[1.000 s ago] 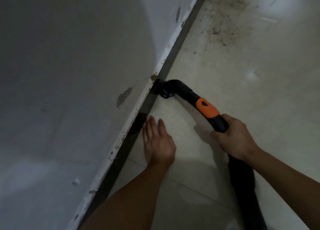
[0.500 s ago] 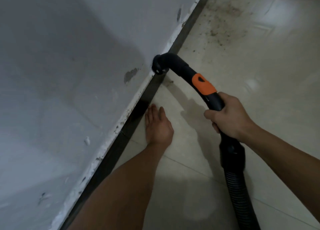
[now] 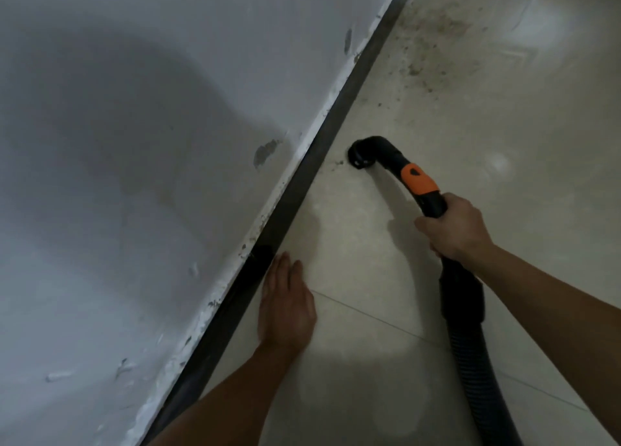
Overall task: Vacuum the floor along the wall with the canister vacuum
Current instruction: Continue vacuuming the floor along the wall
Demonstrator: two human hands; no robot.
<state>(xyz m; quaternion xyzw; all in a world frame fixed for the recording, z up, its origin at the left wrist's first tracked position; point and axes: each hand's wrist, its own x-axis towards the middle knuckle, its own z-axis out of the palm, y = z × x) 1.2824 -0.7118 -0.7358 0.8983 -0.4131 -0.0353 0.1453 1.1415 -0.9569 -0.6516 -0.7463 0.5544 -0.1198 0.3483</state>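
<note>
Scuffed white wall, dusty tiled floor

Open floor fills the right of the frame; the wall and its dark skirting strip close the left, the left hand lies flat beside the strip at lower centre, and the hose with bent nozzle, gripped by the right hand, crosses from centre to lower right.

Left hand flat, palm down; right hand tightly curled.
</note>
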